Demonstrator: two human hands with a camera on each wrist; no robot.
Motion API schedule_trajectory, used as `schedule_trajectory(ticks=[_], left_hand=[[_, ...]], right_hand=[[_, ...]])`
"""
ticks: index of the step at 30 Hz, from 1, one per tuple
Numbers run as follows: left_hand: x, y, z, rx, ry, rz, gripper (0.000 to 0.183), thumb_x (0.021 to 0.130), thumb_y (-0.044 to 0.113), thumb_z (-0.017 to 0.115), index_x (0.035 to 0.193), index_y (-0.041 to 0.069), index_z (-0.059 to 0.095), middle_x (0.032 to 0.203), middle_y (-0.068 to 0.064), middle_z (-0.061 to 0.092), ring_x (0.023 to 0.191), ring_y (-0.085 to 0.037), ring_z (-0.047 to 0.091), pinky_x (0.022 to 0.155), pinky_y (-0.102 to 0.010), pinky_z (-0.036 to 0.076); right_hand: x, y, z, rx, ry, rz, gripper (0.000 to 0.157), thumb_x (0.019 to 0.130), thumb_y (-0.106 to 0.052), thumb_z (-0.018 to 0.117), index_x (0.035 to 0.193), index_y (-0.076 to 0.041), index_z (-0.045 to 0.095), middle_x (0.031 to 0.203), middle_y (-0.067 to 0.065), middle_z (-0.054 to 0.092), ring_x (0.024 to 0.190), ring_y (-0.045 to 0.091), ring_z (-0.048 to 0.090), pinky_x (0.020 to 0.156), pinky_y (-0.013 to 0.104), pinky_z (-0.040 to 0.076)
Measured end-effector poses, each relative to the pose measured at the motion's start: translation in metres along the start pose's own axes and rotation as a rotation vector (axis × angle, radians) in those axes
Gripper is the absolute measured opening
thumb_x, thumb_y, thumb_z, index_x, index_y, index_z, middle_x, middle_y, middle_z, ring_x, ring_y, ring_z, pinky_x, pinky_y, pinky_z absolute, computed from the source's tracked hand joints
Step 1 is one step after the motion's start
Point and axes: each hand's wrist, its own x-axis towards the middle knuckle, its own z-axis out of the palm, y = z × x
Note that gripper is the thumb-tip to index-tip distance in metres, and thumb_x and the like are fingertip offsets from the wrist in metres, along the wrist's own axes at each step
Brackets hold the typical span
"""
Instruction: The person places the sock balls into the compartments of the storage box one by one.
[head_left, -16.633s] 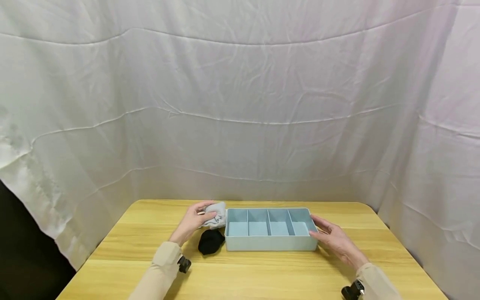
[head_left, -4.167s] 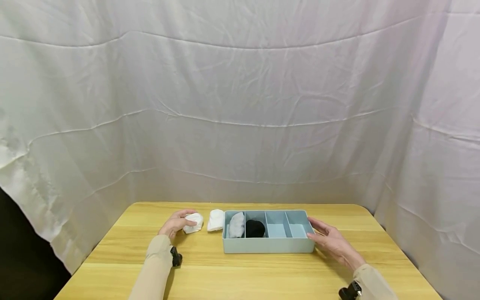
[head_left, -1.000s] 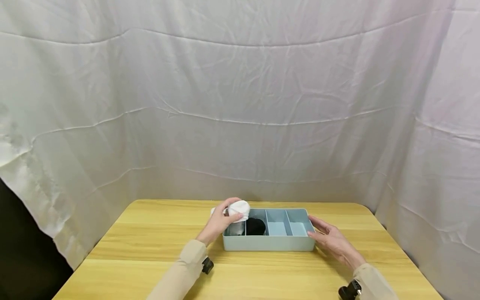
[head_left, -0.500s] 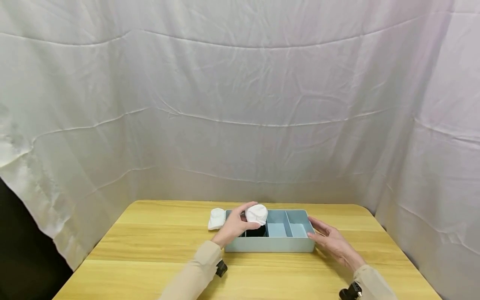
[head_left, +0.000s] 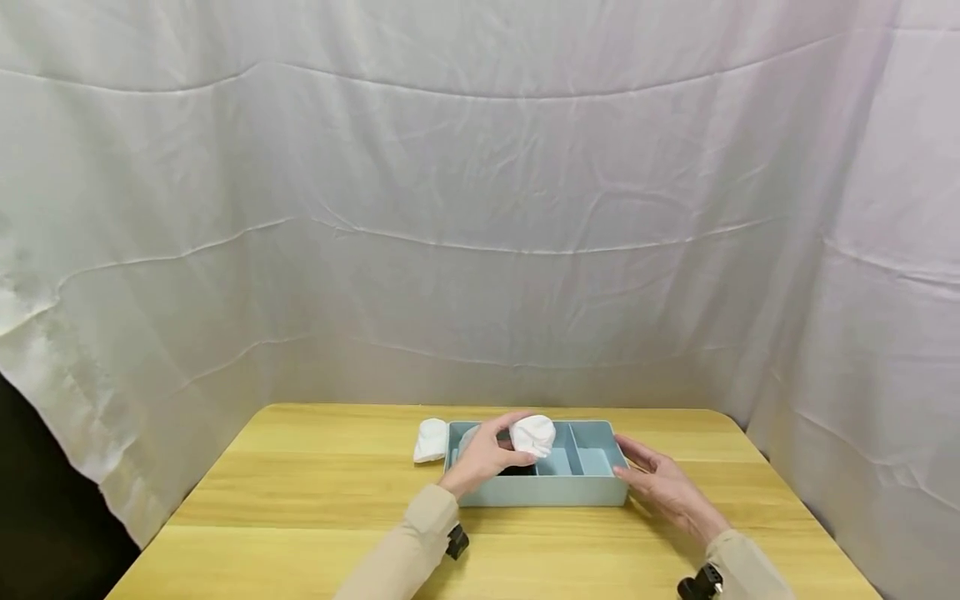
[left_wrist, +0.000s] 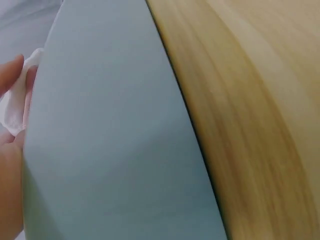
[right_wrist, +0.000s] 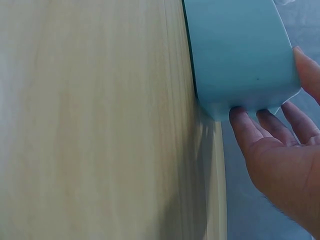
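Note:
My left hand (head_left: 487, 457) pinches a rolled white sock (head_left: 533, 437) between thumb and fingers, over the middle of a pale blue divided box (head_left: 543, 492). In the left wrist view, the white sock (left_wrist: 15, 102) is partly hidden behind the box's long side wall (left_wrist: 110, 125). My right hand (head_left: 667, 479) holds the box's right end. The right wrist view shows its fingertips on the end wall and the thumb at the rim. A black sock (head_left: 517, 471) lies in the second compartment, mostly hidden by my left hand. A grey sock (head_left: 468, 437) shows a little in the first.
Another rolled white sock (head_left: 431, 440) lies on the wooden table (head_left: 300, 492), just left of the box. The two right-hand compartments show bare floors. A pale curtain (head_left: 480, 292) hangs behind the table and along its sides.
Earlier the grey and black socks went from the table into the box. My left hand then took up the white sock and carried it rightward over the box. The right hand stays at the box's end.

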Motion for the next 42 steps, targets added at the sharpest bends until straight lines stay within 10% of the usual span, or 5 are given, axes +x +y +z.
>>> schedule_trajectory(ticks=[42], left_hand=[[-0.0078, -0.0047, -0.0026, 0.078, 0.015, -0.005, 0.063, 0.081, 0.020, 0.082, 0.138, 0.026, 0.055, 0.099, -0.008, 0.063, 0.078, -0.014, 0.059, 0.070, -0.028, 0.053]], right_hand=[[0.0049, 0.0014, 0.0074, 0.011, -0.005, -0.023, 0.076, 0.093, -0.013, 0.066, 0.155, -0.005, 0.023, 0.162, 0.021, 0.012, 0.147, 0.043, 0.018, 0.114, 0.049, 0.026]])
